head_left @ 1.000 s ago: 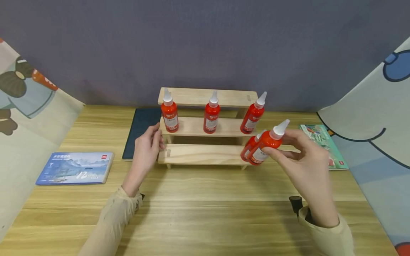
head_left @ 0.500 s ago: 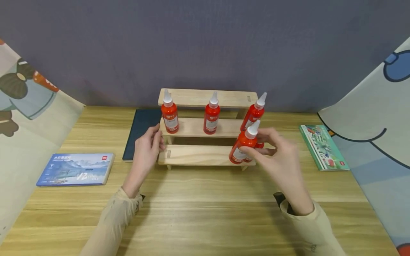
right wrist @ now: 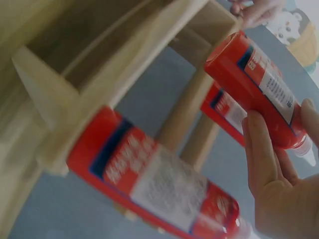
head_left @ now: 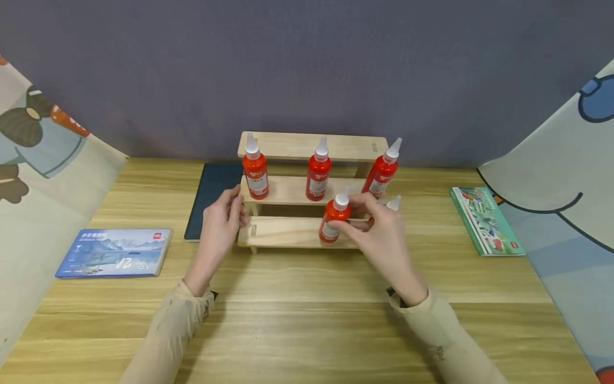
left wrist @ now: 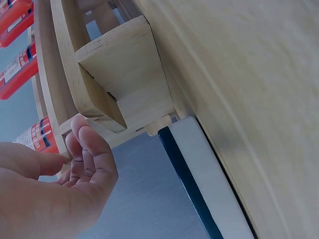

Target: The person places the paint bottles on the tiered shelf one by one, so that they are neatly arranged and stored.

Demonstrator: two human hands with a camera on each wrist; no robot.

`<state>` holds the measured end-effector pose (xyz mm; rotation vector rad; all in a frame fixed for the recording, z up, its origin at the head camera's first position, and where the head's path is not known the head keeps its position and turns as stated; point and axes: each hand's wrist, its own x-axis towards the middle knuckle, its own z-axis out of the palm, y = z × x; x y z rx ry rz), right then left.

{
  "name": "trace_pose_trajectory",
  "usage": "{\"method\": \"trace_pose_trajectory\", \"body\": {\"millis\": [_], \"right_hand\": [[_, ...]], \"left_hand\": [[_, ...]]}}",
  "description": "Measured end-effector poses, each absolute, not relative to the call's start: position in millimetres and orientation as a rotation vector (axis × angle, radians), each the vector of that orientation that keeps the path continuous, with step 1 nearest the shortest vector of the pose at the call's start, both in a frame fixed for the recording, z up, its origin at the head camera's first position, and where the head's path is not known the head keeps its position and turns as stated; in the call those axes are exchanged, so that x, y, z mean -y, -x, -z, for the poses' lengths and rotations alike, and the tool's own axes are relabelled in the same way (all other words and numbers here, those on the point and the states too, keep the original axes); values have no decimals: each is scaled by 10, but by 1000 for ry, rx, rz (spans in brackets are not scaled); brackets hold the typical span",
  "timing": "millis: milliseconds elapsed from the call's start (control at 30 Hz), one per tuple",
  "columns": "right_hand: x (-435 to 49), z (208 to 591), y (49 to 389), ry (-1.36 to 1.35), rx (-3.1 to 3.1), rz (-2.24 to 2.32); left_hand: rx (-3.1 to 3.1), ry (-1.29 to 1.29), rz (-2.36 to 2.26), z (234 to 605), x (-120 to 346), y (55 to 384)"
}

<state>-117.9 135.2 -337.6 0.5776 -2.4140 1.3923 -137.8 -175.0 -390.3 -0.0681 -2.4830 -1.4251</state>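
Observation:
A three-tier wooden rack (head_left: pixel 288 232) stands at the back of the table. Its left end is held between the thumb and fingers of my left hand (head_left: pixel 223 218), clearer in the left wrist view. My right hand (head_left: pixel 384 240) pinches a red paint bottle (head_left: pixel 330 230) with a pointed white cap at the middle of the lowest tier; whether its base touches the wood I cannot tell. Another red bottle (right wrist: pixel 159 179) stands at that tier's right end, mostly hidden by the hand in the head view. Along the middle tier are a left bottle (head_left: pixel 256 176), a centre bottle (head_left: pixel 318 176) and a right bottle (head_left: pixel 381 173).
A dark blue flat book or box (head_left: pixel 211 192) lies behind my left hand. Further left is a blue box with a landscape picture (head_left: pixel 115 253). A green book or box (head_left: pixel 486 221) lies on the right. A grey partition (head_left: pixel 307 69) rises behind the rack.
My right hand has carried its paint bottle leftward, from the lowest tier's right end to its middle, past the bottle standing there. My left hand has stayed at the rack's left end.

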Motion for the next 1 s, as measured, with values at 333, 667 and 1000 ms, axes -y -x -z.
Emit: {"method": "trace_pose_trajectory", "body": {"millis": [333,667,1000], "right_hand": [[-1170,3575,1258,-595,2452,-1430],[-1093,3641,1277,-565,2458,-1408],[-1097,3638,1241,-612,2483,-1344]], "left_hand": [[2492,63,1418,3889,1736,1381],[2481,77,1419,3898,1736,1382],[2510,78,1357,3899,1758,1379]]}}
